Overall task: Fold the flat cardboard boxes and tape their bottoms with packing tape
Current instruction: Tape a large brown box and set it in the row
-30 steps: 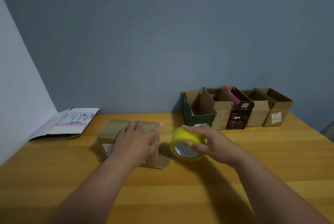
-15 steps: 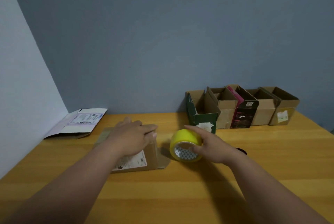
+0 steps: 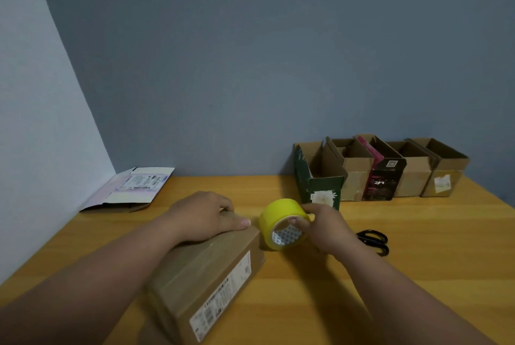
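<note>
At the far left, against the wall, a flat box (image 3: 131,188) lay unfolded on the table (image 3: 418,275), its printed label facing up. Nearer the person, a folded brown box (image 3: 206,280) lay on the tabletop, running from the near edge away to the right, a white label on its right-hand side. The left hand (image 3: 207,215) rested on the far end of this box, palm down, with the fingers bent over the far top edge and the thumb stretched along the top toward the right; it pressed on the cardboard rather than pinching it.

Just beside the box's far right corner stood the tape (image 3: 284,223), a yellow roll on its edge with its open core turned toward the camera (a patterned lining showed inside). The right hand (image 3: 324,226) gripped the roll from the right, the thumb hooked into the core and the fingers curled over the outer band. Whether the roll touched the box could not be told.

To the right of that hand, black scissors (image 3: 374,240) lay flat on the wood, partly hidden by the wrist. Behind, along the back wall, a row of boxes (image 3: 381,170) stood upright with their tops open: one green, several brown and one black with pink.
</note>
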